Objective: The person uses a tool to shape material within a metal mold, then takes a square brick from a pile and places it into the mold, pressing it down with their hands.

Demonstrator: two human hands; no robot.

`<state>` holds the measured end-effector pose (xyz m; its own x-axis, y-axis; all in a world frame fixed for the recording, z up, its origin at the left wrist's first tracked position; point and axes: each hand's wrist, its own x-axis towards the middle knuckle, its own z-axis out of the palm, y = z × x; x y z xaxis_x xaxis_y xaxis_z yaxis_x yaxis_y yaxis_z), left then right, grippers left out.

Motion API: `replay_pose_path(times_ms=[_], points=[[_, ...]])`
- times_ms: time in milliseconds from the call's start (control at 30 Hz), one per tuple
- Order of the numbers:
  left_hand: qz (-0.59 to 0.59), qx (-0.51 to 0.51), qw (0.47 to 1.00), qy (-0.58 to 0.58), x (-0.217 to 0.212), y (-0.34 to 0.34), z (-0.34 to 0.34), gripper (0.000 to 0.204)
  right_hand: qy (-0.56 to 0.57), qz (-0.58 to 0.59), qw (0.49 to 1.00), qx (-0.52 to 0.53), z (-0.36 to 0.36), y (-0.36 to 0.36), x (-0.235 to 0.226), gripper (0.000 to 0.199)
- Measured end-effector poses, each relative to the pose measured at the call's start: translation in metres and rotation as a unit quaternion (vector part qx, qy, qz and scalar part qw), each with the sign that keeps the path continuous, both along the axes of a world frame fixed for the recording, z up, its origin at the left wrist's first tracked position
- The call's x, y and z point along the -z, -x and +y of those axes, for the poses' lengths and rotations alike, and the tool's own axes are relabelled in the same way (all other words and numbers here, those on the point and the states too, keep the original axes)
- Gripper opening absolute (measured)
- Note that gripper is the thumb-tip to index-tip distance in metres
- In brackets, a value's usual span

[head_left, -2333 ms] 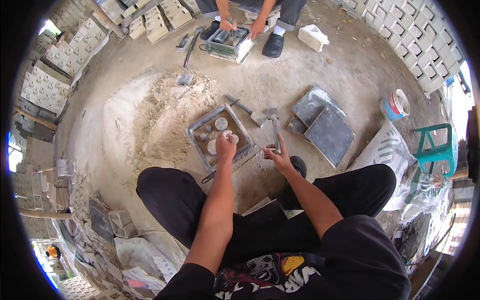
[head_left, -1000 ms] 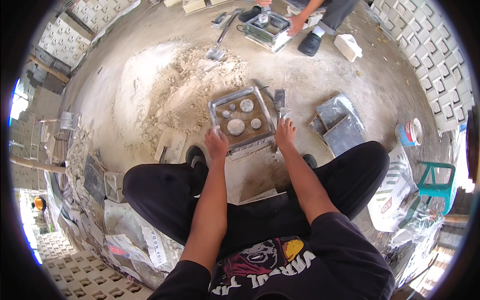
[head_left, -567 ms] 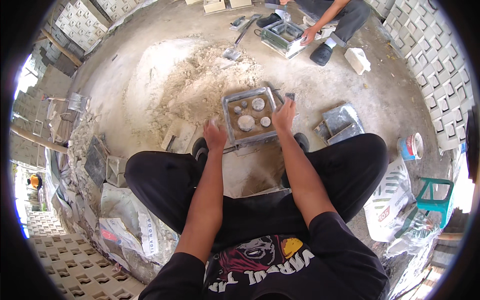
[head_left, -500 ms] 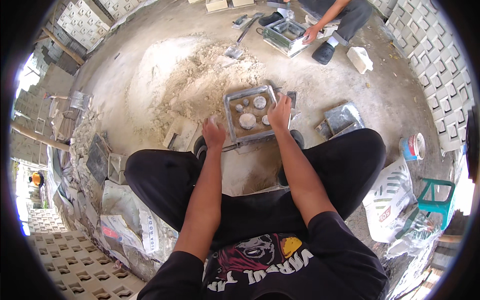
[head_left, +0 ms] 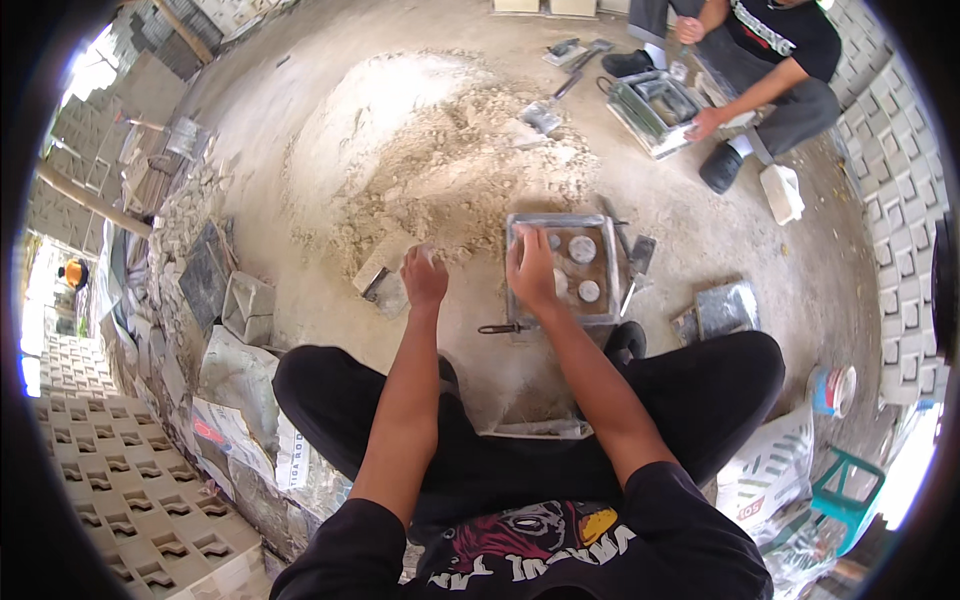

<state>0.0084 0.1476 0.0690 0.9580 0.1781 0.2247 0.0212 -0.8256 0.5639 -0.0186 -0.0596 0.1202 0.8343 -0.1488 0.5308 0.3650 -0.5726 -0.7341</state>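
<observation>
A square metal-framed mould [head_left: 592, 319] lies on the ground in front of me. Brown material fills its floor, and several pale round discs [head_left: 582, 250] of different sizes stand in it. My right hand [head_left: 533, 272] is over the mould's left rim, fingers curled and pale at the tips; it hides part of the frame and the discs. Whatever those fingers hold is hidden. My left hand [head_left: 426, 277] hovers left of the mould, fingers closed, with something whitish at the tips. A dark-handled tool [head_left: 500, 328] sticks out by the mould's near left corner.
A heap of pale powder [head_left: 400, 140] spreads beyond the mould, a shovel [head_left: 541, 117] at its right edge. Another person works at a similar mould [head_left: 645, 118] at far right. Dark plates [head_left: 727, 306], a bucket [head_left: 832, 390] and a green stool [head_left: 846, 490] are to my right.
My right hand has gone from the mould's right rim to its left rim. My left hand stays closed, now farther from the mould. The view has shifted, showing more of the other person.
</observation>
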Motion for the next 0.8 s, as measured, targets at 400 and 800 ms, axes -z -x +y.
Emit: replay_pose_path(times_ms=[400, 800], points=[[0.14, -0.113, 0.978, -0.101, 0.063, -0.021, 0.114, 0.041, -0.005, 0.206, 0.961, -0.183, 0.104, -0.045, 0.09, 0.025], [0.276, -0.095, 0.952, -0.091, 0.08, -0.025, 0.136, 0.03, -0.058, 0.336, 0.919, -0.2, 0.148, -0.038, 0.142, 0.016]])
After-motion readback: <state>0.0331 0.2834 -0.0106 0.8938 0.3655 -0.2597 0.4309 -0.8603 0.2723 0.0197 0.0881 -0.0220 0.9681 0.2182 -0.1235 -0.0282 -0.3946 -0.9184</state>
